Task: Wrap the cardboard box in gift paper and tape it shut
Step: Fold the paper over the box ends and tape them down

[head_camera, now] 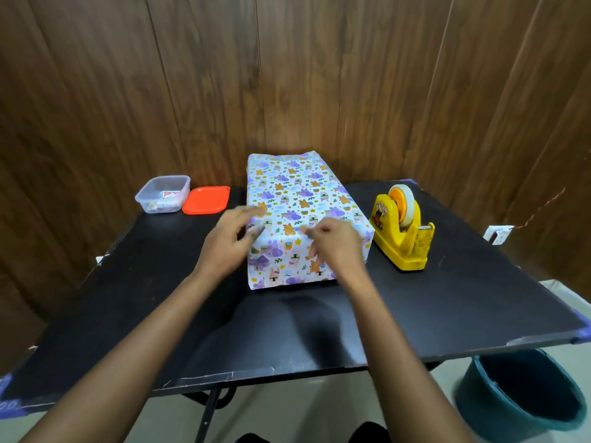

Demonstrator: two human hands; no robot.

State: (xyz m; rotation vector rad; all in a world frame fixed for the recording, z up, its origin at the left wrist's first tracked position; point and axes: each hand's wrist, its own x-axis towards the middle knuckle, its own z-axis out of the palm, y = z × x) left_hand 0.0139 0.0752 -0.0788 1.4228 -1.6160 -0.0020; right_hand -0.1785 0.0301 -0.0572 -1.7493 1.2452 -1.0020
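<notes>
Two hands at the wrapped box's (pixel 297 196) near edge: left hand (pixel 228 241) loose-fingered, right hand (pixel 335 247) curled, grip unclear.

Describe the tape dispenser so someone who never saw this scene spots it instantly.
Find the black table against the wood-panelled wall, with the wrapped box standing mid-table. The tape dispenser sits just right of that box. It is the only yellow thing there, carrying a tape roll on an orange hub.

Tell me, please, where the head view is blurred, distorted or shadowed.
Head view: left hand motion-blurred, right hand less so; wrapped box and tape dispenser sharp; wide-angle distortion bows the wall planks; soft shadow on the table before the box.
</notes>
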